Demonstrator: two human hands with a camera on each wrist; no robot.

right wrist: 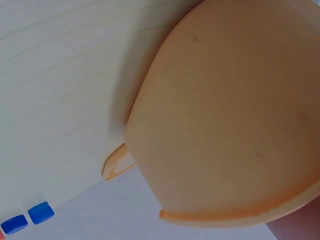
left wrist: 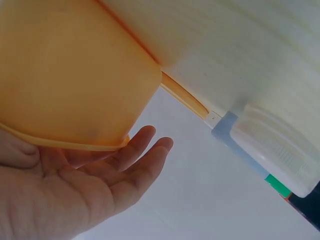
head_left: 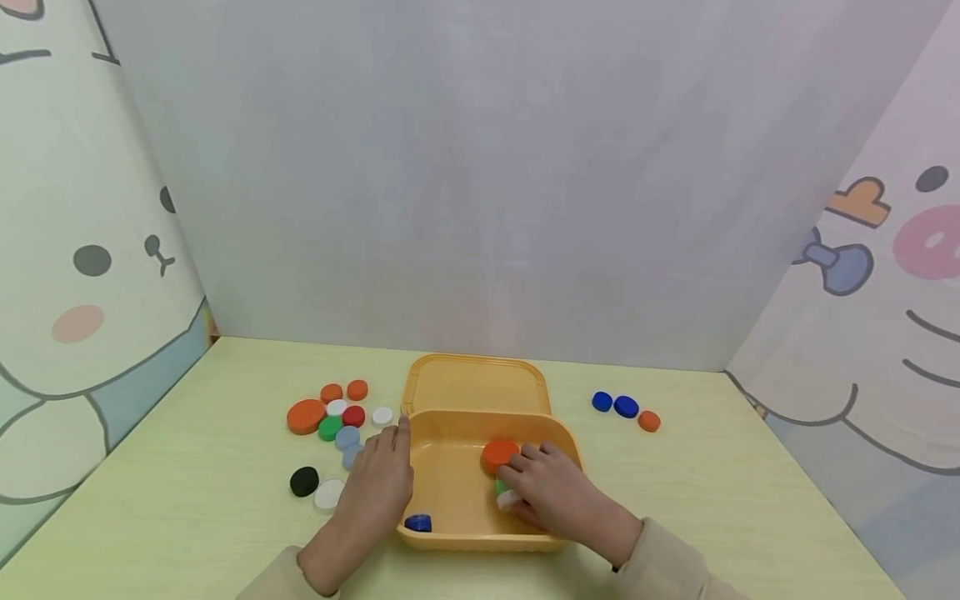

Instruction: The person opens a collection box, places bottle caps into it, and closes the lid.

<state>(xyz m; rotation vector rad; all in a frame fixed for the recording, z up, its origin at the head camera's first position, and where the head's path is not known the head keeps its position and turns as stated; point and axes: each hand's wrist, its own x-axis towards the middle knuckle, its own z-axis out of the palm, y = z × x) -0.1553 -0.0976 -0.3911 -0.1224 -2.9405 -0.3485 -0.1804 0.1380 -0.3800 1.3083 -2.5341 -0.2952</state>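
Observation:
An orange plastic box (head_left: pixel 450 479) stands on the table with its inside showing. My left hand (head_left: pixel 378 471) rests along the box's left rim, its fingers fairly straight; the left wrist view shows this hand (left wrist: pixel 95 185) at the rim. Inside the box, my right hand (head_left: pixel 555 492) has its fingers curled over a white bottle cap (head_left: pixel 507 500) and a green bottle cap (head_left: pixel 501 486), both partly hidden. A large orange cap (head_left: pixel 499 455) lies just beyond those fingers. Blue caps (head_left: pixel 418 523) sit in the near left corner. The box wall (right wrist: pixel 225 125) hides most of the right hand in the right wrist view.
Behind the box lies its orange lid (head_left: pixel 476 385). Left of it are several loose caps, including a large orange one (head_left: pixel 306 417), a black one (head_left: pixel 304 482) and a white one (head_left: pixel 330 496). Two blue caps (head_left: pixel 626 407) and an orange one (head_left: pixel 649 421) lie right.

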